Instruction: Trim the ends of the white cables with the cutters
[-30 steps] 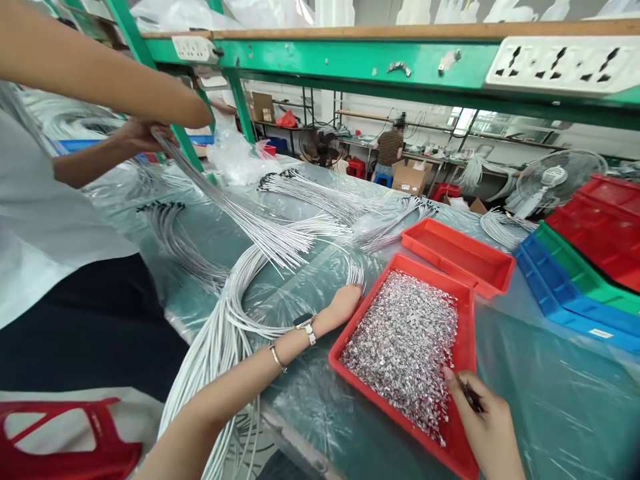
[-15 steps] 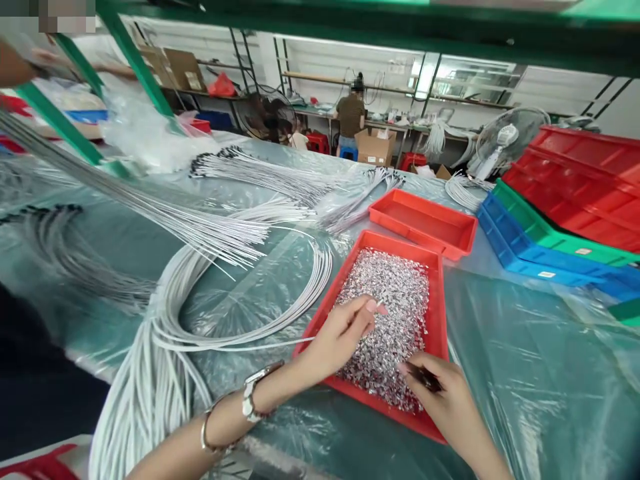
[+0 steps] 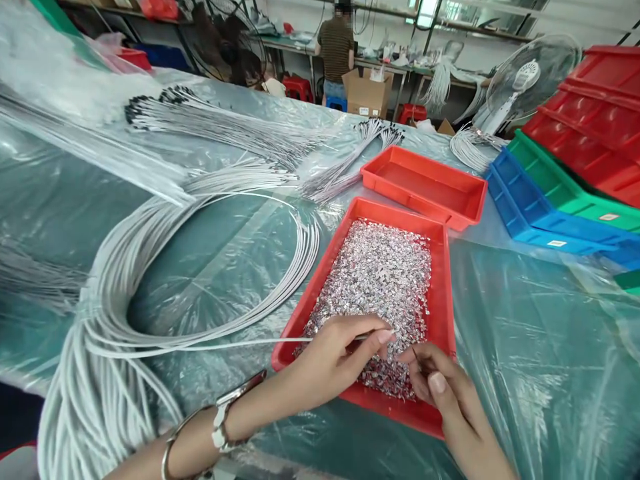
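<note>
My left hand [image 3: 345, 353] has 1 white cable [image 3: 240, 344] pinched between thumb and forefinger, its tip just showing on the side towards my right hand [image 3: 445, 387]. Leftward from my left hand, the cable runs off to the big coil of white cables [image 3: 113, 267]. My right hand is just beside, apart from the left, fingers curled and thumb bent in; a thin dark sliver [image 3: 415, 356] shows there, but I cannot tell what it is or whether I grip it. My 2 hands are over the near part of a red tray [image 3: 442, 307], with small shiny metal bits [image 3: 375, 267] beneath and beyond them.

For a good result, I judge the pinch should sit close to the cable's end, so only a short stub shows and it cannot whip about. The cable looks springy, so some slack between my left hand and the coil should stop it tugging. The bits look tiny and easy to drop, so handling 1 at a time seems wise. My watch [image 3: 240, 390], on my left wrist, could snag a loose strand; I'd hold that wrist clear of the coil.
</note>
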`<state>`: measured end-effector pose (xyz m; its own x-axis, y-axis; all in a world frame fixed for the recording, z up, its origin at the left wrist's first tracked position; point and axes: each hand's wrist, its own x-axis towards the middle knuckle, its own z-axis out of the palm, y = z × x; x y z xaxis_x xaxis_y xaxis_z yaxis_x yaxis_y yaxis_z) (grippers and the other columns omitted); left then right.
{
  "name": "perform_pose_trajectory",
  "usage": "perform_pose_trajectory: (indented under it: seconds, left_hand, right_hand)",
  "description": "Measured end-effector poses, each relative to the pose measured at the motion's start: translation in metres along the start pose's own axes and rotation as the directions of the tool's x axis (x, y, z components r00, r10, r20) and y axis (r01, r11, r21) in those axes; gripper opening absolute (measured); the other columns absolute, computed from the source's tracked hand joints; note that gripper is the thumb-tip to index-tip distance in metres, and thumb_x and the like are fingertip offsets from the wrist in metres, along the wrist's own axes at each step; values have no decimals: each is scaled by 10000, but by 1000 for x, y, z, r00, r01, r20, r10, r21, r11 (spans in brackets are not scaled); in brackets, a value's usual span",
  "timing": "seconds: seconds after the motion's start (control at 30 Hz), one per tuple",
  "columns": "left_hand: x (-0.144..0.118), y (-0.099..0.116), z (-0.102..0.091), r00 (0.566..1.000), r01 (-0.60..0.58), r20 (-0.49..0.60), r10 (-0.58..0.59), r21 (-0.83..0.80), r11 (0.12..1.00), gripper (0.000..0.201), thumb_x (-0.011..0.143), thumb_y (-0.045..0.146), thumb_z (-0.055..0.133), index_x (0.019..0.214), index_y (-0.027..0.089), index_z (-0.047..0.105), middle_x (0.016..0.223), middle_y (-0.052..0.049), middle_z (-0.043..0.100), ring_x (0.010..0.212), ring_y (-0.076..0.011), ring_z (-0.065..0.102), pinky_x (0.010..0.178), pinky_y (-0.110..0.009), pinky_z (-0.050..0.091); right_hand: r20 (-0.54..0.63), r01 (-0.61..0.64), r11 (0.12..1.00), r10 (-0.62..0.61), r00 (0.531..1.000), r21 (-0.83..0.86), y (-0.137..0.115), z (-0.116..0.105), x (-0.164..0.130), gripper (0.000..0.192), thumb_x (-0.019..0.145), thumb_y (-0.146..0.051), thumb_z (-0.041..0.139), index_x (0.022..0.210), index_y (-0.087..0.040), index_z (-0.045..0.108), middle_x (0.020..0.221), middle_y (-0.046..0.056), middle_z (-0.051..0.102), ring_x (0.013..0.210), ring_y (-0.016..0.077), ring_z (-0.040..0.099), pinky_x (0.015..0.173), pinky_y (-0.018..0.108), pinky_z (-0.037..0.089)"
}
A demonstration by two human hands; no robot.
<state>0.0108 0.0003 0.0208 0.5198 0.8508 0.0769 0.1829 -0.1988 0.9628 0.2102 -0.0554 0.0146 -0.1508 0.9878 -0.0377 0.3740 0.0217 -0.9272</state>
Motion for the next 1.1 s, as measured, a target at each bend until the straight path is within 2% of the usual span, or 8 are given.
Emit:
perform_pose_trajectory:
  seconds: [0.1,0.17,0.4,0.67,0.73,0.83,1.0,1.1]
  left_hand:
    - [0,0,0,1000,0,7,0,19,1000,293,1008,295,438,806,158,600,732,-7,634,661,-111,563,618,-229,398]
    - [0,0,-1,1000,0,14,-1,13,1000,288,1008,294,447,816,156,612,709,0,625,640,-103,559,609,-217,406]
    - [0,2,-1,996,-93,-21,91,-77,993,243,992,202,490,823,173,663,762,19,688,667,-71,610,637,-157,451]
    - [-7,-1,9,982,-139,-122,145,53,989,157,954,158,557,827,163,649,697,36,664,588,-56,583,582,-147,433]
    - [-7,0,10,980,-149,-126,155,54,987,172,954,138,551,799,163,623,666,50,633,562,-46,560,572,-136,429]
    - [-8,-1,11,975,-166,-136,179,102,981,169,958,137,544,801,166,598,656,51,611,551,-51,546,562,-145,428]
    - [-12,-5,14,959,-204,-158,234,188,961,94,974,151,521,917,171,593,773,15,674,641,-85,617,609,-182,468]
    - [-14,-5,16,943,-226,-194,272,228,947,119,983,154,500,903,168,586,777,5,692,640,-101,637,603,-201,481]
  right_hand:
    - [8,-142,989,142,990,47,-5,6,-2,409,995,-518,357,1026,-215,629,760,21,512,750,194,572,773,308,520]
    - [9,-178,982,178,984,65,-9,8,-1,399,992,-521,362,1016,-213,615,720,0,453,689,183,519,730,294,506]
    - [38,-232,966,229,973,116,-9,11,-2,369,986,-540,369,983,-225,561,695,-20,398,607,169,416,608,267,423]
    - [144,-241,960,221,964,139,-16,16,4,414,994,-582,332,832,-231,481,622,-48,380,548,139,340,536,287,261]
    - [127,-221,965,204,971,141,-16,16,4,409,999,-563,350,801,-230,481,621,-49,372,545,134,329,531,284,261]
    - [85,-212,968,202,976,132,-17,16,2,381,992,-561,384,871,-235,538,621,-47,362,544,137,322,520,275,277]
    - [55,-286,940,281,958,188,-18,18,0,371,956,-598,438,966,-255,578,647,-43,381,555,139,303,513,267,285]
    - [24,-280,923,285,958,265,-17,19,-1,338,949,-592,465,979,-277,585,648,-53,381,554,136,290,547,258,320]
